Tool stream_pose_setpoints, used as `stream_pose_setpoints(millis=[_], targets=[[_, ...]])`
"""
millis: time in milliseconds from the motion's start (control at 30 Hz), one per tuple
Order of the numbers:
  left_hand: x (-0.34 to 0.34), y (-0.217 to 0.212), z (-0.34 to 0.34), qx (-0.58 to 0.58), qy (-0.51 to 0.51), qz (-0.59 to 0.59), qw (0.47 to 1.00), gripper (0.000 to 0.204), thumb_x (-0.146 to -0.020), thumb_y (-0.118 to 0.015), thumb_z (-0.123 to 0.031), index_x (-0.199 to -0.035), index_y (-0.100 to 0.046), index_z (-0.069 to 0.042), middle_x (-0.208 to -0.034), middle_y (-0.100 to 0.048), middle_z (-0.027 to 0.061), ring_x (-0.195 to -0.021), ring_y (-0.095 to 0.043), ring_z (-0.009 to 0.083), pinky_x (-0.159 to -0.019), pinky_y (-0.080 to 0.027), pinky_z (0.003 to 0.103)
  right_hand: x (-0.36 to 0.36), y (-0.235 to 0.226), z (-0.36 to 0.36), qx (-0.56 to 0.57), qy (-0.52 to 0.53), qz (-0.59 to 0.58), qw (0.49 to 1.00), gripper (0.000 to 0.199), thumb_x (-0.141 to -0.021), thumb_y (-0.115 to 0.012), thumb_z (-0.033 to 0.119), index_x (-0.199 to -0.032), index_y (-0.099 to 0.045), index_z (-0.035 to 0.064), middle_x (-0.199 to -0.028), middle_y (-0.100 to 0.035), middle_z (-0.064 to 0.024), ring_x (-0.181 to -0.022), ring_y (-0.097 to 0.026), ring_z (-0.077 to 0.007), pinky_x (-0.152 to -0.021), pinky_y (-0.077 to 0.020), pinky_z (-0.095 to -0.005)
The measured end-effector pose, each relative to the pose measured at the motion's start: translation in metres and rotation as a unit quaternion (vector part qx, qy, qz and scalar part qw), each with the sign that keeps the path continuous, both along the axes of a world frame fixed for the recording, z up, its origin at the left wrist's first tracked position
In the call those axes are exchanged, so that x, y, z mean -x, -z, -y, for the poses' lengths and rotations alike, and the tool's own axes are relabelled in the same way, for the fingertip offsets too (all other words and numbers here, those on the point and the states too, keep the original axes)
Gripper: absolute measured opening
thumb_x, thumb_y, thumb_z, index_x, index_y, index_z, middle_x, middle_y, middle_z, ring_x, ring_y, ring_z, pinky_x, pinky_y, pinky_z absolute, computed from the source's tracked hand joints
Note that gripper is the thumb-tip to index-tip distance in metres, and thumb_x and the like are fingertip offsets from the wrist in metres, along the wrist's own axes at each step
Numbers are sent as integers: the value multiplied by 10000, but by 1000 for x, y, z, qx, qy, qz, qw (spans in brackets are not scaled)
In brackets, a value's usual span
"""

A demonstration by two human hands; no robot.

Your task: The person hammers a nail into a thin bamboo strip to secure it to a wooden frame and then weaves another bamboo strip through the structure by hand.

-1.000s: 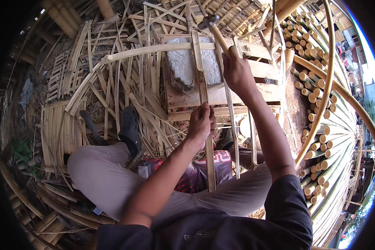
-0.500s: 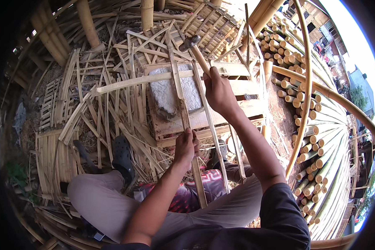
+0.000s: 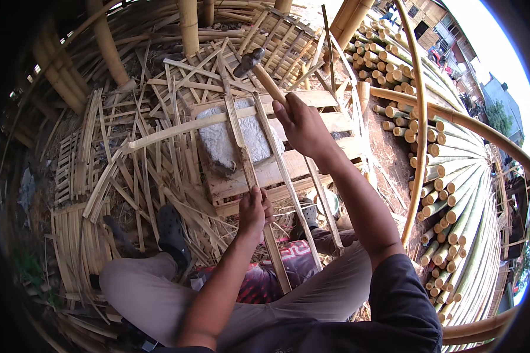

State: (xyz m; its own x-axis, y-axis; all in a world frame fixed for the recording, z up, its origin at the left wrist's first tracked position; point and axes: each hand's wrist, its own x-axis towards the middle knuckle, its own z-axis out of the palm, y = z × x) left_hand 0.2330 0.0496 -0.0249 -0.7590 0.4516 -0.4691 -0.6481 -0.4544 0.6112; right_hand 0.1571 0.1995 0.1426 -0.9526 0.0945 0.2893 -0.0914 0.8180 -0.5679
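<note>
My right hand (image 3: 303,126) is wrapped round the wooden handle of a hammer (image 3: 269,82), its dark metal head raised beyond the strips. A long bamboo slat (image 3: 250,170) runs away from my lap, and my left hand (image 3: 254,212) grips it midway. Farther off, that slat crosses a sideways bamboo strip (image 3: 179,128) above a pale stone block (image 3: 212,144). Two more slats lie to the right: a long one (image 3: 287,179) and a shorter one (image 3: 324,203). Whether the crossing is fastened, I cannot tell.
Under the block stands a low wooden slatted platform (image 3: 338,122). Loose bamboo strips (image 3: 150,200) litter the ground at left, by a finished slatted panel (image 3: 79,235). Cut bamboo poles (image 3: 453,217) are stacked at right, behind a curved upright pole (image 3: 421,117).
The view has shifted slightly, so most things sit a little lower and more to the left. Both hands keep their grips, with the hammer still raised.
</note>
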Motion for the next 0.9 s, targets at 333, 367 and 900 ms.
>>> stream_pose_setpoints(millis=[333,367,900], targets=[[-3,-5,4,-27,2,-15,1000,309,-1069,-419,-399,-918,-476,-136,-607,-357,-51,-452,-274,47,-411,-245,226,4,-36,-3,57,43,-104,992,335,-1042,-501,287,-899,-544,-13,-662,-585,-206,-569,-521,-368,-573,-412,-449],[-2,-5,6,-32,3,-13,999,306,-1070,-418,-397,-921,-476,-135,-606,-358,-51,-451,-272,47,-411,-245,225,5,-34,-2,64,38,-109,991,327,-1041,-504,279,-895,-537,-12,-648,-579,-207,-564,-531,-379,-561,-409,-455],[-1,-3,9,-16,2,-11,1000,293,-1075,-415,-368,-918,-469,-126,-586,-338,-54,-438,-258,50,-401,-233,230,29,36,12,-60,-32,-54,996,267,-1017,-480,264,-988,-544,7,-681,-616,-290,-697,-611,-514,-646,-476,-591]])
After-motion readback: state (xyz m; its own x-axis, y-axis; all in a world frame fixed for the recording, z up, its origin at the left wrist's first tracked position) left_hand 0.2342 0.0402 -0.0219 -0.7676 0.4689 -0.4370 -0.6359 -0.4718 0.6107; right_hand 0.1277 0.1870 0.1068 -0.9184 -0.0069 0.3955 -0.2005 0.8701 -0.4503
